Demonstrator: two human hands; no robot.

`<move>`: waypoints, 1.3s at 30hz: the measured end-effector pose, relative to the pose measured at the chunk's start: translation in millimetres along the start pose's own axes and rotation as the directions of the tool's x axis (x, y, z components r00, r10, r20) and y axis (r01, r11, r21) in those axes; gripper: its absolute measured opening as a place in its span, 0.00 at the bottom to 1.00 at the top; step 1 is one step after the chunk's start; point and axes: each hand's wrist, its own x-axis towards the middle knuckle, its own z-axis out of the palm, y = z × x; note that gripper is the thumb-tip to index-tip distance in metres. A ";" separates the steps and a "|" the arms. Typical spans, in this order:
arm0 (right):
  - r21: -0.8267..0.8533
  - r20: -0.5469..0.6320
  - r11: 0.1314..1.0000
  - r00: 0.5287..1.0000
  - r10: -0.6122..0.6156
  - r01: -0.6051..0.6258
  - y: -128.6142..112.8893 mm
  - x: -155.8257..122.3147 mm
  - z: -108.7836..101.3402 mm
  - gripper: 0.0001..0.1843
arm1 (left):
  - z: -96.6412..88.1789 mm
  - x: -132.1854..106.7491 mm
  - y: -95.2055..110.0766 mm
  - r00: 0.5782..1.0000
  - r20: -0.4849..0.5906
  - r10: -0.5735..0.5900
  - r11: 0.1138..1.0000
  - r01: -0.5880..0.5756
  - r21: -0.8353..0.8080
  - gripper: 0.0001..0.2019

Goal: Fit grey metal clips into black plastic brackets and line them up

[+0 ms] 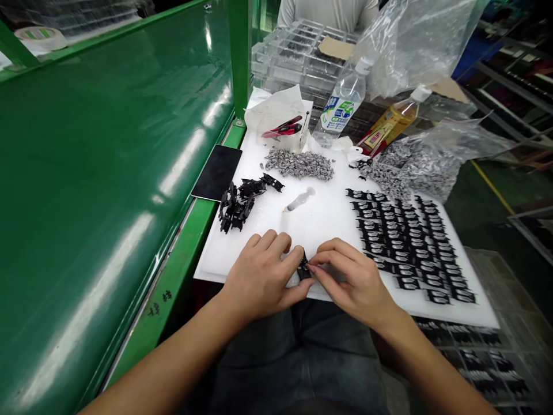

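Observation:
My left hand [261, 274] and my right hand [352, 276] meet at the near edge of a white foam board [319, 222]. Both pinch one small black plastic part [303, 268] between their fingertips. A loose heap of black parts [239, 202] lies to the left on the board. A pile of small silver metal pieces [300, 164] sits further back. Rows of several black parts with silver inserts [406, 242] cover the right side of the board. A small clear piece [300, 200] lies mid-board.
A green machine housing [99, 190] runs along the left, with a dark phone [217, 172] on its ledge. At the back stand a water bottle [341, 106], a yellow drink bottle [391, 124], plastic bags, clear trays and another person's torso [328, 11].

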 end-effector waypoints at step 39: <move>-0.565 -0.203 0.757 0.945 0.257 -0.327 183.0 91.0 -127.6 0.11 | -1.0 1.5 -4.1 0.997 -0.061 0.040 0.999 -0.039 0.017 0.19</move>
